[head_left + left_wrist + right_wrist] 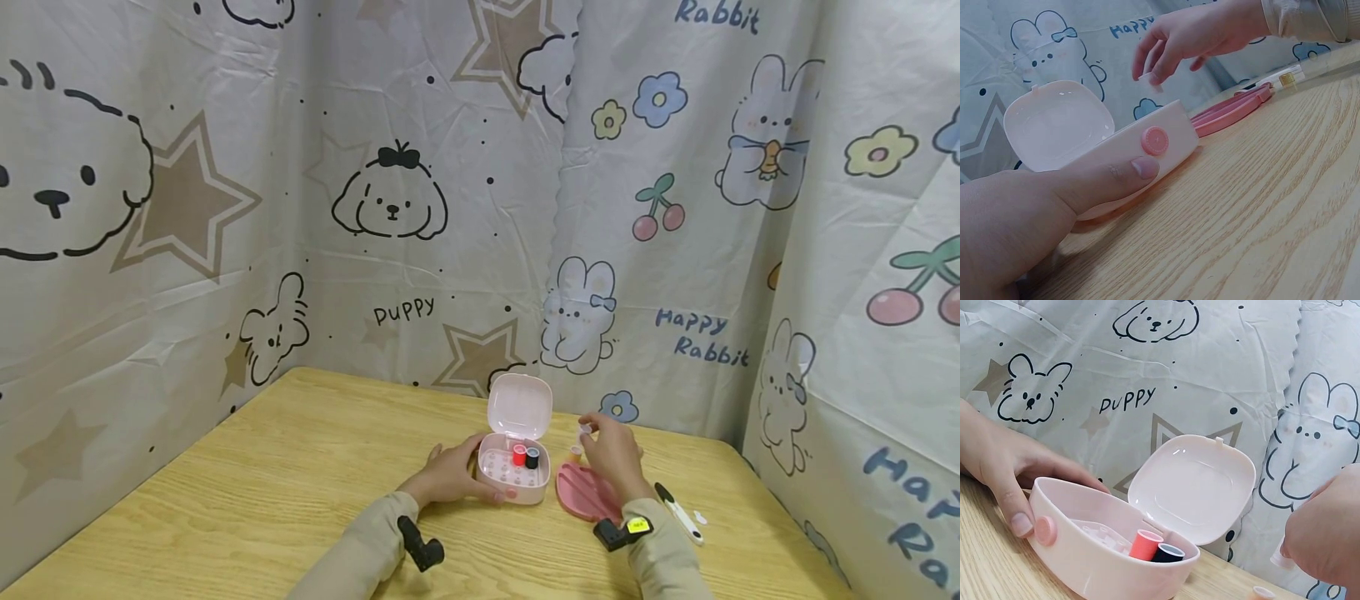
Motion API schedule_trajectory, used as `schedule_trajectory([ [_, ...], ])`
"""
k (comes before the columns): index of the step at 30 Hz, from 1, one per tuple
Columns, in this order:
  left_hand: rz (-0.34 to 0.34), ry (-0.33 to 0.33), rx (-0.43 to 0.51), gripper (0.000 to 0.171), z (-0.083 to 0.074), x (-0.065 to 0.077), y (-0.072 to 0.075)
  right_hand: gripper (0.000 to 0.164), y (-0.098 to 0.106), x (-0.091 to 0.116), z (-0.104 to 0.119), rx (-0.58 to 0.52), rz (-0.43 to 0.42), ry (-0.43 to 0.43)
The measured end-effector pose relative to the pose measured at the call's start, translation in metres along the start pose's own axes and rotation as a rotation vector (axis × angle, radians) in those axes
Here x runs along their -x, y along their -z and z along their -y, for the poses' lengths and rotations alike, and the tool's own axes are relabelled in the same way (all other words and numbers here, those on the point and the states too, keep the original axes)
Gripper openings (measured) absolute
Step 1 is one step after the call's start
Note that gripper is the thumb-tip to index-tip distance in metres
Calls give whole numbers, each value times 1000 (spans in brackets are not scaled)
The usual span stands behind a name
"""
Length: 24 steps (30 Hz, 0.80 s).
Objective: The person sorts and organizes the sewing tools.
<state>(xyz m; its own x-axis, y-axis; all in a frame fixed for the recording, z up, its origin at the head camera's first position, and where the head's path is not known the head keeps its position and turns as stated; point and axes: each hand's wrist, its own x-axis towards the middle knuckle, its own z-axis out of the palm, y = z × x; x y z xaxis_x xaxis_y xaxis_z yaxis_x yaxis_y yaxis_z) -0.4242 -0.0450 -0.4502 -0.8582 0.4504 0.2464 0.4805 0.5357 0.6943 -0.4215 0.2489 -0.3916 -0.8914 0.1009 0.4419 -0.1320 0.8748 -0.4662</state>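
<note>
A pale pink box (513, 492) with its lid (520, 406) raised sits on the table. My left hand (450, 475) grips its left side, the thumb along the front by a round pink button (1155, 141). Inside, a red thread spool (1146, 544) and a black thread spool (1169, 552) stand side by side at the right over rows of small pegs (1105, 535). To the right of the box, my right hand (615, 454) pinches a white thread spool (1282, 557) above the table. Beneath it stands a light orange spool (575, 454).
A pink, grooved tray-like piece (585, 493) lies right of the box, under my right forearm. Farther right are a slim white tool with a black end (681, 515) and a small white piece (700, 517). Printed curtains (450, 275) hang behind the wooden table (300, 467).
</note>
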Motion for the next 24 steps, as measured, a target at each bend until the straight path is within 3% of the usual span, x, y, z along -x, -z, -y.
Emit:
schedule_trajectory([
  [24, -6, -1, -8, 109, -2, 1, 1, 25, -1, 1, 30, -9, 5, 117],
])
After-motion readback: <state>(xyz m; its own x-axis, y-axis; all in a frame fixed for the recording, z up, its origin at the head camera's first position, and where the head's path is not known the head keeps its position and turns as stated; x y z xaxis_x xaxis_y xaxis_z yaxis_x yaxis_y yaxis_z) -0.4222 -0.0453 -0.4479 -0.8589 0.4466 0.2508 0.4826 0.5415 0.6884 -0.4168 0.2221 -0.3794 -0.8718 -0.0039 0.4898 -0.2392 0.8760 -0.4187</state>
